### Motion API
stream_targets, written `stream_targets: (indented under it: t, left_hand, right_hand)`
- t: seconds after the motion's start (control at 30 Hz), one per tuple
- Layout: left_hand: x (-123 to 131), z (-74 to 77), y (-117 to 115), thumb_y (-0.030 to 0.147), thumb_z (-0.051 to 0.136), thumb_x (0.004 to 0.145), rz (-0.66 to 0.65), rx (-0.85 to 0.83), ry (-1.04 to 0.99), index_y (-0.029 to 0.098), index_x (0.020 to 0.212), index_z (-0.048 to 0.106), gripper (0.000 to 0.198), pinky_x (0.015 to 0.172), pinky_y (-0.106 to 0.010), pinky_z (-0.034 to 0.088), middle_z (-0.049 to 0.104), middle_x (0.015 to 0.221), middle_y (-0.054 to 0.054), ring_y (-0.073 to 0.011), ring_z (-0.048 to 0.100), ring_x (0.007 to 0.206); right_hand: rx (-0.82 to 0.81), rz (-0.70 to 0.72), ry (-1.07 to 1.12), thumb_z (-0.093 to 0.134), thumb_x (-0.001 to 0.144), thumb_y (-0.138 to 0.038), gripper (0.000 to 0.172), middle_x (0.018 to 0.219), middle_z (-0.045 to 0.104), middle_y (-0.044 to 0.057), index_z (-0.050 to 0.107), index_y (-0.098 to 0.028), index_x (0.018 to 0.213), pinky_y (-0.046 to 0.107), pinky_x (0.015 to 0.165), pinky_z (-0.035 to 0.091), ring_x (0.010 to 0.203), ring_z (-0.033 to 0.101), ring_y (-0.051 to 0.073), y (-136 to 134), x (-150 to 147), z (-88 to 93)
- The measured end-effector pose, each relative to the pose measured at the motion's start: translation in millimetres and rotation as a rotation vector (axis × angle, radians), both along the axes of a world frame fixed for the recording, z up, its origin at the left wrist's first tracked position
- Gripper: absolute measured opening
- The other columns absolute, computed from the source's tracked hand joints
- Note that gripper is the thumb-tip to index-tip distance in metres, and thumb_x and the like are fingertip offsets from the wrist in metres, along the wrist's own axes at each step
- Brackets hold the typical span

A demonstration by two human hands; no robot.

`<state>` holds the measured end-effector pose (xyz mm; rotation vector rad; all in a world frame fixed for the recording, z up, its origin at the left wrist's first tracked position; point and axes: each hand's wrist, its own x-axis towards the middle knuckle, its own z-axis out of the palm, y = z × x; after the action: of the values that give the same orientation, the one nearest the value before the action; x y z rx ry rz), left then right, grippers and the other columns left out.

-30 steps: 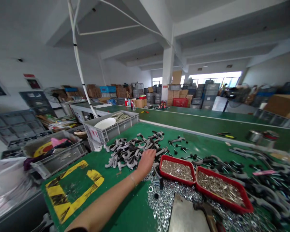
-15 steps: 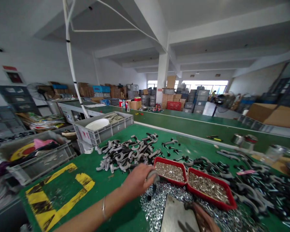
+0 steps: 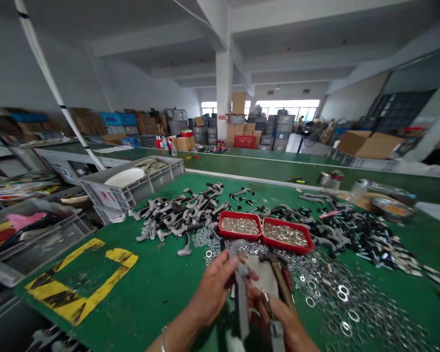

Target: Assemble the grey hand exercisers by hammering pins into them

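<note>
My left hand [image 3: 212, 288] is closed around a grey metal bracket [image 3: 241, 293], holding it upright over the green table [image 3: 157, 278] near the front edge. My right hand [image 3: 289, 325] is beside it at the bottom of the view, fingers curled on the lower part of the same piece and a small dark part; what exactly it grips is blurred. Behind the hands lies a hammer [image 3: 280, 281] on a grey plate [image 3: 264, 278]. A heap of grey brackets [image 3: 179, 217] sits further back on the left.
Two red trays [image 3: 266, 230] of small metal parts stand mid-table. Loose washers [image 3: 337, 298] spread to the right, dark handles and bolts [image 3: 363, 232] beyond. Grey crates [image 3: 132, 188] stand at the left edge. Yellow-black tape [image 3: 80, 283] marks the near left corner.
My left hand picked a grey bracket from the heap and pulled it back toward me. My right hand came up to meet it. The view has tilted down and right.
</note>
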<state>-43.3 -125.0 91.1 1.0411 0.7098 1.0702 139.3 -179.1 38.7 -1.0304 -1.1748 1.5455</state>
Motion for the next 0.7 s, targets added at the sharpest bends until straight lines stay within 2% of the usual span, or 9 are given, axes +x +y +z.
stream_targets:
  t: [0.07, 0.1, 0.2, 0.27, 0.33, 0.47, 0.57, 0.63, 0.7]
  left_hand:
    - [6.1, -9.7, -1.7, 0.056, 0.046, 0.094, 0.113, 0.021, 0.177, 0.021, 0.100, 0.045, 0.036, 0.045, -0.020, 0.036, 0.069, 0.069, -0.001, -0.0096, 0.050, 0.043]
    - [9.3, -16.3, -3.2, 0.055, 0.044, 0.094, 0.116, 0.043, 0.282, 0.021, 0.099, 0.045, 0.035, 0.043, -0.020, 0.033, 0.067, 0.063, 0.001, -0.0094, 0.047, 0.040]
    - [20.6, -38.8, -10.8, 0.055, 0.042, 0.095, -0.003, 0.055, 0.483, 0.022, 0.097, 0.047, 0.033, 0.044, -0.022, 0.038, 0.060, 0.052, 0.005, -0.0127, 0.051, 0.040]
    - [28.8, -50.8, -16.7, 0.055, 0.040, 0.095, -0.048, 0.030, 0.521, 0.022, 0.096, 0.048, 0.034, 0.046, -0.024, 0.040, 0.055, 0.048, 0.006, -0.0149, 0.053, 0.042]
    - [35.4, -57.6, -20.6, 0.056, 0.037, 0.095, -0.063, 0.002, 0.541, 0.023, 0.096, 0.049, 0.035, 0.046, -0.025, 0.040, 0.053, 0.047, 0.006, -0.0160, 0.052, 0.042]
    - [41.0, -59.2, -22.8, 0.055, 0.037, 0.095, -0.082, 0.011, 0.599, 0.023, 0.095, 0.050, 0.035, 0.047, -0.026, 0.038, 0.051, 0.050, 0.006, -0.0154, 0.050, 0.042]
    - [40.5, -55.8, -24.9, 0.055, 0.032, 0.097, -0.153, 0.040, 0.643, 0.022, 0.098, 0.048, 0.036, 0.049, -0.026, 0.040, 0.047, 0.052, 0.007, -0.0153, 0.050, 0.043]
    - [40.0, -52.8, -27.1, 0.053, 0.029, 0.099, -0.199, 0.101, 0.703, 0.021, 0.101, 0.049, 0.038, 0.058, -0.029, 0.045, 0.051, 0.057, 0.005, -0.0173, 0.056, 0.053]
    - [40.2, -50.1, -29.0, 0.050, 0.028, 0.100, -0.197, 0.194, 0.771, 0.019, 0.107, 0.050, 0.039, 0.074, -0.032, 0.048, 0.061, 0.074, -0.002, -0.0200, 0.063, 0.073]
  right_hand:
    - [-0.026, -0.081, -0.002, 0.049, 0.086, -0.069, 0.054, 0.072, 0.063, 0.004, 0.066, -0.018, 0.081, 0.032, 0.070, 0.053, 0.071, 0.062, 0.020, 3.9, 7.0, -3.0]
    - [-0.028, -0.135, -0.059, 0.052, 0.086, -0.067, 0.051, 0.073, 0.064, 0.003, 0.065, -0.019, 0.082, 0.031, 0.071, 0.052, 0.072, 0.062, 0.020, 5.6, 10.7, -4.3]
    - [0.071, -0.254, -0.392, 0.056, 0.085, -0.063, 0.043, 0.074, 0.063, 0.001, 0.063, -0.021, 0.082, 0.027, 0.069, 0.049, 0.074, 0.061, 0.020, 7.0, 20.3, -6.0]
    - [0.186, -0.266, -0.581, 0.052, 0.089, -0.059, 0.040, 0.069, 0.061, -0.001, 0.059, -0.022, 0.076, 0.026, 0.063, 0.045, 0.067, 0.059, 0.018, 5.9, 23.8, -5.5]
    - [0.261, -0.250, -0.676, 0.047, 0.094, -0.056, 0.038, 0.065, 0.058, -0.002, 0.055, -0.023, 0.074, 0.025, 0.060, 0.042, 0.061, 0.057, 0.016, 4.6, 25.4, -4.7]
    - [0.282, -0.191, -0.750, 0.042, 0.097, -0.051, 0.035, 0.069, 0.061, -0.001, 0.054, -0.024, 0.078, 0.025, 0.063, 0.041, 0.064, 0.060, 0.017, 2.2, 27.4, -6.4]
    - [0.269, -0.182, -0.762, 0.041, 0.099, -0.049, 0.034, 0.072, 0.063, 0.000, 0.055, -0.024, 0.081, 0.025, 0.065, 0.042, 0.067, 0.062, 0.018, -2.8, 28.9, -11.3]
    - [0.273, -0.195, -0.756, 0.040, 0.100, -0.048, 0.032, 0.075, 0.065, 0.001, 0.056, -0.024, 0.086, 0.025, 0.065, 0.042, 0.070, 0.064, 0.018, -7.6, 29.2, -14.3]
    - [0.290, -0.218, -0.764, 0.038, 0.100, -0.047, 0.031, 0.077, 0.066, 0.001, 0.057, -0.024, 0.090, 0.026, 0.065, 0.042, 0.072, 0.065, 0.019, -11.9, 29.0, -15.3]
